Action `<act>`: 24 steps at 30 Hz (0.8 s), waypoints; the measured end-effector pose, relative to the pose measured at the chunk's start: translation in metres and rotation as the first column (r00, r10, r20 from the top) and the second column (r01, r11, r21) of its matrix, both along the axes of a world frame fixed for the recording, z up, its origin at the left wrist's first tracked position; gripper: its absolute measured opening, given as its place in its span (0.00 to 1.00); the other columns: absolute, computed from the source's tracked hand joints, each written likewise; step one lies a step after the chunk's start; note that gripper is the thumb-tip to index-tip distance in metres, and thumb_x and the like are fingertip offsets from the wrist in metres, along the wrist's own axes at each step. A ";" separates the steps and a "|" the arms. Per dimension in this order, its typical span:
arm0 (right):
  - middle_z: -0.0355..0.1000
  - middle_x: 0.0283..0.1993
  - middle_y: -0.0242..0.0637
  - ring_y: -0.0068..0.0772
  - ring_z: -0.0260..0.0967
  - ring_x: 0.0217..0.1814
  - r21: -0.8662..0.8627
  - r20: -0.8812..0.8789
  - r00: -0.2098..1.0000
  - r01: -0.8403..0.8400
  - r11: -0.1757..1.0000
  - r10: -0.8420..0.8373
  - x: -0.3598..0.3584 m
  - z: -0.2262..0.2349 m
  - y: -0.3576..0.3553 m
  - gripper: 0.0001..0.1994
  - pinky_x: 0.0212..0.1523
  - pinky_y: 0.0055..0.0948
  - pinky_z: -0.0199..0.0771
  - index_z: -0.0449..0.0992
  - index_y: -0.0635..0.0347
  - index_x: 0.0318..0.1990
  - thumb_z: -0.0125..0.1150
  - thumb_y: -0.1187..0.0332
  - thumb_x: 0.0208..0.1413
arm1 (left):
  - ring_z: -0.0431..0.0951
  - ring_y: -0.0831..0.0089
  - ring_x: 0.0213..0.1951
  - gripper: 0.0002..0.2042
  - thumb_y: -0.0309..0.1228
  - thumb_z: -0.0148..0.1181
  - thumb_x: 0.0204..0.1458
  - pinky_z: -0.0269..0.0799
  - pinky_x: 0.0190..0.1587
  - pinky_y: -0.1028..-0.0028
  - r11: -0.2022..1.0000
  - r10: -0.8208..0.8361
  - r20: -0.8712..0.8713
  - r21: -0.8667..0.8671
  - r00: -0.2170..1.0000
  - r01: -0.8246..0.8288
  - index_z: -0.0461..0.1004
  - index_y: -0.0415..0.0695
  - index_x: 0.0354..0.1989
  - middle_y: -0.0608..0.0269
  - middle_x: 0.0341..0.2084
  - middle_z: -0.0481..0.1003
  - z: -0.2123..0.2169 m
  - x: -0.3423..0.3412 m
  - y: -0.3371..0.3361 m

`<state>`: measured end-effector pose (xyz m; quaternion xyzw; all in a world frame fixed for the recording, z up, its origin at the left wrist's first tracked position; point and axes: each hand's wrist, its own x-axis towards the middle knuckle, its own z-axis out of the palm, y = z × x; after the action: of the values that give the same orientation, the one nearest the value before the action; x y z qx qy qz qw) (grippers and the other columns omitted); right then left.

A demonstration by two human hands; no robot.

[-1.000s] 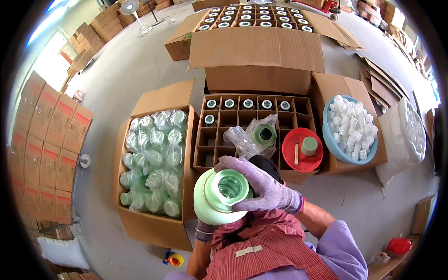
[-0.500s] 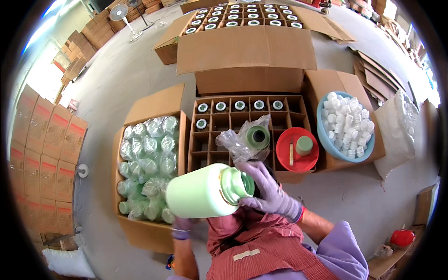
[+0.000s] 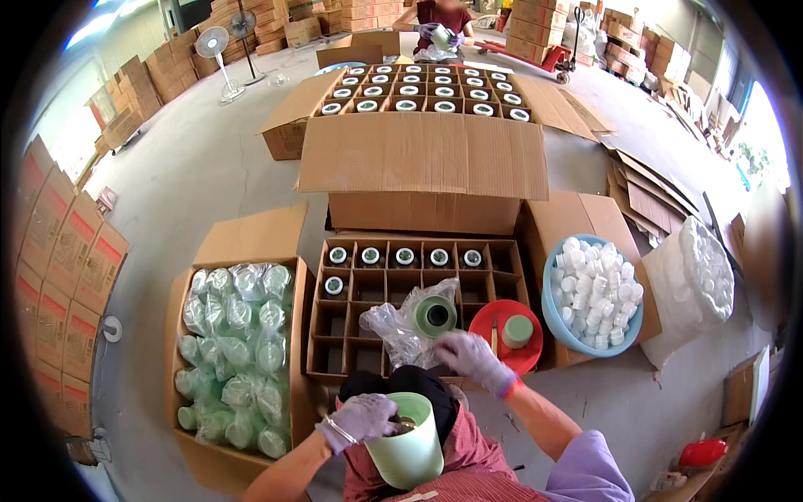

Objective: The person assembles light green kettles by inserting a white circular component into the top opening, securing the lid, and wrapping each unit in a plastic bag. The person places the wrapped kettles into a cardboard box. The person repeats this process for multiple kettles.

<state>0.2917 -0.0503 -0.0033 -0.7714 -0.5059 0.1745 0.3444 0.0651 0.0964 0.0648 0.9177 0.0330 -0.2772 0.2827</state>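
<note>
My left hand [image 3: 365, 417], in a grey-purple glove, grips the upper edge of a pale green bottle body [image 3: 407, 456] in my lap. Its fingers reach into the round recess at the top, where something darker shows indistinctly. My right hand [image 3: 478, 358], gloved alike, is off the bottle with its fingers apart. It hovers between a crumpled clear plastic bag [image 3: 390, 329] and a red dish [image 3: 529, 361]. A green ring-shaped part with a dark centre [image 3: 436, 316] lies by the bag, over the divided carton [image 3: 333, 356]. In the dish are a green cup-shaped piece [image 3: 518, 331] and a thin stick.
At left, a carton [image 3: 299, 335] holds several bagged green bottles. A blue basin [image 3: 554, 314] of white stoppers stands at right, beside a white sack [image 3: 686, 284]. Beyond a raised flap [image 3: 422, 155] is another carton of capped bottles. A co-worker [image 3: 439, 29] handles a bottle at the back.
The bottle has gone from lying sideways between both hands to upright in my lap. My right hand has released it and moved forward. The view has tilted up, bringing a co-worker into sight.
</note>
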 end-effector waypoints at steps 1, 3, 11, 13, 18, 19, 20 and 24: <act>0.74 0.41 0.47 0.52 0.73 0.45 -0.027 0.116 0.993 -0.001 1.000 0.004 0.026 -0.031 0.020 0.13 0.45 0.45 0.75 0.78 0.54 0.42 0.59 0.59 0.53 | 0.79 0.49 0.37 0.29 0.59 0.55 0.52 0.74 0.41 0.56 1.000 0.003 0.042 0.010 0.999 -0.004 0.80 0.40 0.35 0.44 0.30 0.78 0.001 0.001 -0.003; 0.65 0.58 0.49 0.57 0.65 0.58 -0.160 0.347 0.938 0.034 0.987 0.024 0.060 -0.089 0.050 0.21 0.55 0.51 0.70 0.73 0.46 0.55 0.58 0.62 0.52 | 0.78 0.49 0.40 0.30 0.60 0.54 0.52 0.73 0.44 0.57 0.999 -0.027 0.008 0.021 1.000 0.026 0.79 0.39 0.38 0.46 0.34 0.77 0.007 0.008 -0.005; 0.57 0.62 0.57 0.66 0.60 0.60 -0.343 0.327 0.937 -0.008 0.939 0.127 0.079 -0.174 0.081 0.25 0.58 0.51 0.69 0.67 0.42 0.61 0.55 0.69 0.53 | 0.78 0.53 0.40 0.24 0.54 0.56 0.55 0.73 0.43 0.60 0.990 0.130 0.033 -0.058 0.991 -0.128 0.78 0.42 0.41 0.48 0.33 0.76 0.007 -0.007 0.007; 0.58 0.59 0.55 0.65 0.62 0.58 -0.162 0.448 0.887 -0.037 0.986 0.107 0.073 -0.126 0.070 0.25 0.57 0.50 0.70 0.67 0.45 0.60 0.57 0.71 0.51 | 0.78 0.58 0.40 0.25 0.54 0.55 0.56 0.72 0.42 0.62 0.901 0.434 0.266 -0.107 0.861 -0.421 0.76 0.44 0.47 0.54 0.33 0.76 0.021 -0.006 0.017; 0.60 0.57 0.58 0.61 0.65 0.55 0.348 0.511 0.854 -0.311 0.885 0.099 0.004 0.033 0.057 0.31 0.55 0.46 0.71 0.62 0.55 0.64 0.64 0.70 0.50 | 0.74 0.70 0.48 0.21 0.37 0.51 0.64 0.72 0.47 0.70 -0.223 0.931 -0.285 -0.939 0.228 -0.263 0.62 0.42 0.63 0.64 0.48 0.72 0.007 0.038 0.012; 0.60 0.58 0.60 0.62 0.64 0.56 0.380 0.400 0.905 -0.305 0.873 0.143 -0.013 0.053 0.055 0.32 0.56 0.46 0.70 0.61 0.60 0.64 0.65 0.70 0.50 | 0.73 0.69 0.49 0.21 0.37 0.48 0.65 0.72 0.49 0.70 -0.218 0.920 -0.272 -0.954 0.283 -0.206 0.61 0.41 0.63 0.61 0.51 0.71 0.001 0.043 0.002; 0.59 0.59 0.61 0.63 0.63 0.57 0.422 0.291 0.938 -0.302 0.855 0.187 -0.028 0.070 0.057 0.33 0.57 0.46 0.69 0.61 0.66 0.64 0.65 0.69 0.50 | 0.72 0.69 0.51 0.20 0.37 0.45 0.67 0.71 0.51 0.69 -0.203 0.913 -0.239 -0.969 0.332 -0.140 0.61 0.40 0.63 0.59 0.54 0.69 -0.003 0.044 -0.003; 0.66 0.50 0.59 0.60 0.67 0.51 0.577 -0.131 0.989 0.016 0.816 0.073 -0.052 0.082 0.069 0.28 0.51 0.44 0.69 0.59 0.68 0.63 0.58 0.71 0.55 | 0.65 0.65 0.60 0.29 0.49 0.48 0.62 0.63 0.60 0.67 0.347 0.933 0.305 -0.901 0.190 -0.260 0.62 0.40 0.64 0.52 0.62 0.62 0.022 0.052 -0.013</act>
<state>0.2399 0.0185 0.0791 -0.6082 -0.5198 0.0747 0.5953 0.1174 0.0834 0.0864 0.6332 0.1942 0.3464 0.6643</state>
